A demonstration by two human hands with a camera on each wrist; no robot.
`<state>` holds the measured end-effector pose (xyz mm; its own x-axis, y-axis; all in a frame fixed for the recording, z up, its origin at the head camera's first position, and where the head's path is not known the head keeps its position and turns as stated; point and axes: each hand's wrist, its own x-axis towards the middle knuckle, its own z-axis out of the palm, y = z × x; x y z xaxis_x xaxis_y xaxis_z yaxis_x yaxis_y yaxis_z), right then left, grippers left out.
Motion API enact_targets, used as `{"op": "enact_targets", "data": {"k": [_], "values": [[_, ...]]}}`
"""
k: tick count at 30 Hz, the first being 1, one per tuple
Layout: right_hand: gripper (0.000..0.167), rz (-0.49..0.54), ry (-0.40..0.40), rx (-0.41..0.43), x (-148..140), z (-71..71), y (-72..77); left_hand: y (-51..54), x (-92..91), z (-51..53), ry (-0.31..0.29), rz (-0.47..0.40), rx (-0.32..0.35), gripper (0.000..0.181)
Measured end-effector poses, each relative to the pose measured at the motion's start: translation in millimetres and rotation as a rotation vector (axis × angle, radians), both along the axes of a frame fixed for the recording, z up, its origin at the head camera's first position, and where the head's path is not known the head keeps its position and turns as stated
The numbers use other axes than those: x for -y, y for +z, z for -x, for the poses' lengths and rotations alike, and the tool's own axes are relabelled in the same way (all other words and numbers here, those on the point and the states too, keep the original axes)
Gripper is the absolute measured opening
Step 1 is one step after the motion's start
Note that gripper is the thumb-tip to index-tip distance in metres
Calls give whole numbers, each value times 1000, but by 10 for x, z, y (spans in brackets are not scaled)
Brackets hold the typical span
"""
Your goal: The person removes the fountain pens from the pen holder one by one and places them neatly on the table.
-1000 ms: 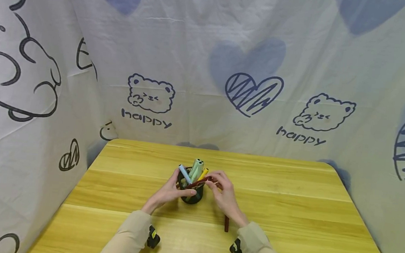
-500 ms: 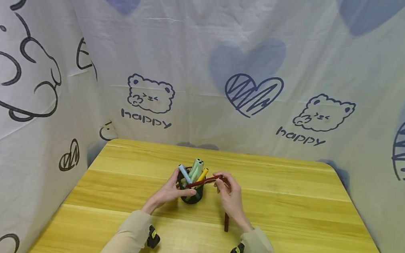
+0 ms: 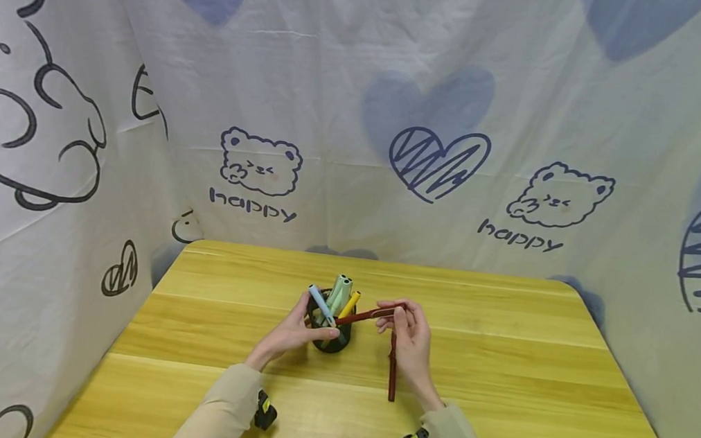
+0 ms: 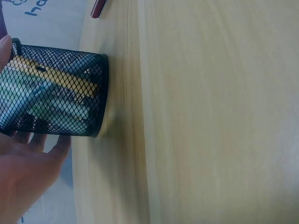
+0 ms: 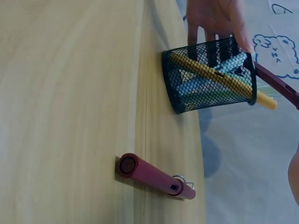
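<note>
A black mesh pen cup (image 3: 333, 345) stands on the table, held at its rim by my left hand (image 3: 287, 333), with the thumb in front and fingers behind. In the cup are a light blue pen (image 3: 319, 302), several pale green pens (image 3: 342, 293) and a yellow pen (image 3: 351, 302). My right hand (image 3: 412, 336), to the right of the cup, pinches one end of a dark red pen (image 3: 363, 316). That pen slants down leftward, its other end at the cup's rim. In the right wrist view, a second dark red pen (image 5: 156, 178) with a metal clip lies on the table.
The wooden table (image 3: 500, 371) spreads around both hands. A white curtain (image 3: 340, 197) with printed bears and hearts hangs behind it and along both sides. Small black devices are strapped at both wrists.
My right hand has moved to the right, away from the cup, drawing the dark red pen along so more of it shows. The left hand and cup have stayed in place.
</note>
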<state>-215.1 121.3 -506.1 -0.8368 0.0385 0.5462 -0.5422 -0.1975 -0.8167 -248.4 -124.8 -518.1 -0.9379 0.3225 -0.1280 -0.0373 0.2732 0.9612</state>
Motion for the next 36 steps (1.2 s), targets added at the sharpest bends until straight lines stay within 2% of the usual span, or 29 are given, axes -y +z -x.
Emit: {"op": "enact_targets", "data": {"k": [4,8,16,21,25,31,36], "values": [[29,76,17,23,-18,-13,-6,-5,0,-5,5,13,8,116],[23,130,32,31,-52,-23,-10,-9,-8,3,0,0,-16,106],[27,176,88,67,-191,-94,-14,-21,-6,9,-8,3,-24,104],[31,162,113,105,-309,-139,-31,-17,-5,5,-3,-2,-22,106],[32,147,101,139,-392,-166,-57,-17,-8,3,-1,-5,-25,104],[28,157,88,119,-505,-181,-103,-17,-9,9,4,-15,-22,101],[22,145,2,166,-571,-191,-98,-10,-14,9,1,-17,-26,100]]}}
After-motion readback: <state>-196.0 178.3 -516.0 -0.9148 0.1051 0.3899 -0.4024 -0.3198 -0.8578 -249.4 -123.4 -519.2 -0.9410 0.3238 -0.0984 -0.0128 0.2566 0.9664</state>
